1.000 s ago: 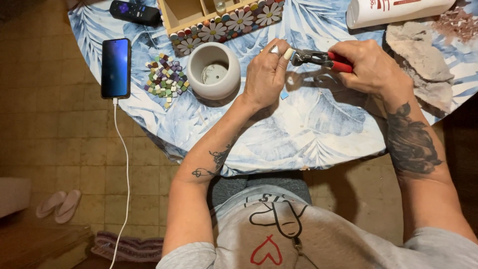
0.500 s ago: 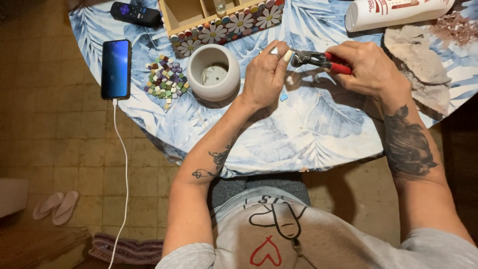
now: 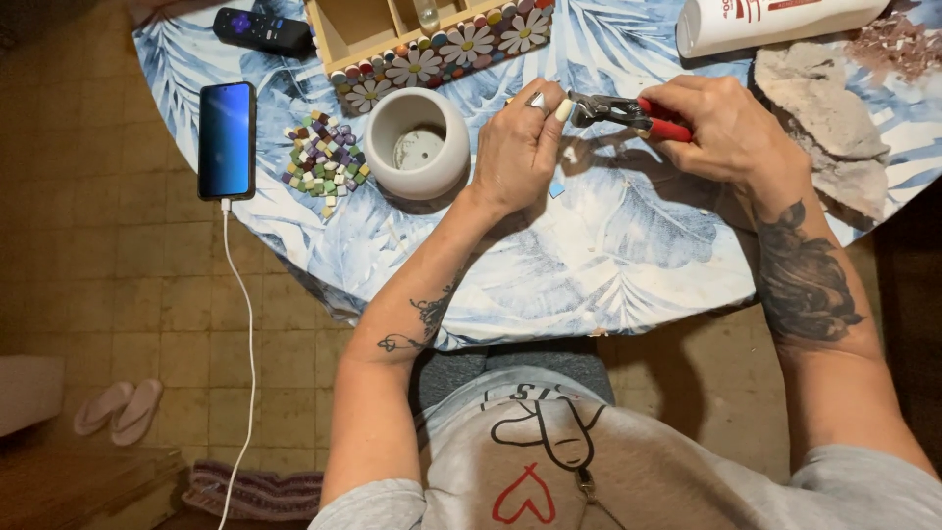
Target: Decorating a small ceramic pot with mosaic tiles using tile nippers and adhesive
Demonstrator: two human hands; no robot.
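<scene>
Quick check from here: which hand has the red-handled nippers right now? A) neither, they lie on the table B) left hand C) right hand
C: the right hand grips the nippers by the red handles, while the left hand holds a small piece at their tip.

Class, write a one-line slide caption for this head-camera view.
Right hand holds red-handled nippers to a small piece pinched in the left hand, beside a white pot and loose mosaic tiles.

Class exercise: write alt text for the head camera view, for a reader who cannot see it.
Seen from above, a right hand grips red-handled nippers whose jaws meet the left hand over a blue leaf-print tablecloth. Nearby sit a white pot, coloured mosaic tiles and a phone.
</scene>
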